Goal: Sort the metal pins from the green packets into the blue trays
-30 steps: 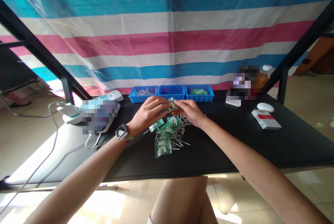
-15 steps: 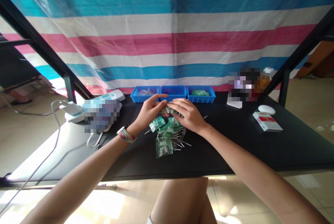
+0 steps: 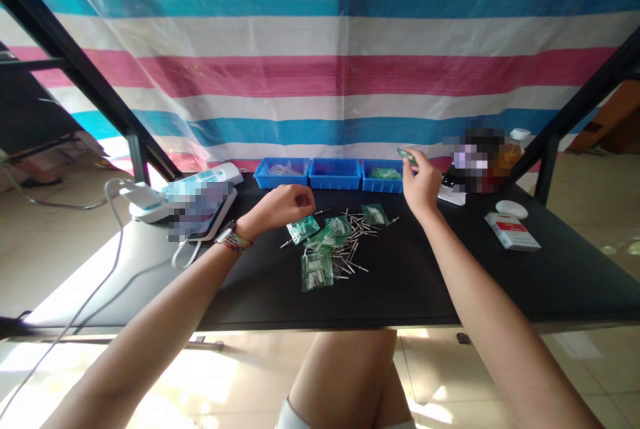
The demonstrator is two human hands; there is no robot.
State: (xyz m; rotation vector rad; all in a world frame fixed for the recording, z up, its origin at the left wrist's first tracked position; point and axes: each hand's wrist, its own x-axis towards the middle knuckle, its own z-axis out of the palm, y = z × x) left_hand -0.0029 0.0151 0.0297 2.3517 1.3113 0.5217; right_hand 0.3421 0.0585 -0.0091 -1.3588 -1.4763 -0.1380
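Observation:
My right hand is raised over the right end of the blue bins, its fingertips pinching a small green plastic packet. My left hand hovers just above the table with its fingers curled; whatever may be inside them is hidden. In front of it lies a pile of loose silver blind rivets, mixed with several green packets. One more packet rests at the pile's right edge. The right blue bin contains green packets, and the left blue bin contains clear plastic bags.
Between those two stands the middle blue bin. On the left are a power strip, a white charger and a cable. A white and red box and a white oval object lie on the right, near a capped bottle.
My hands have parted. The right one has moved up and right with a green packet, while the left has curled its fingers. A packet now shows at the pile's right edge.

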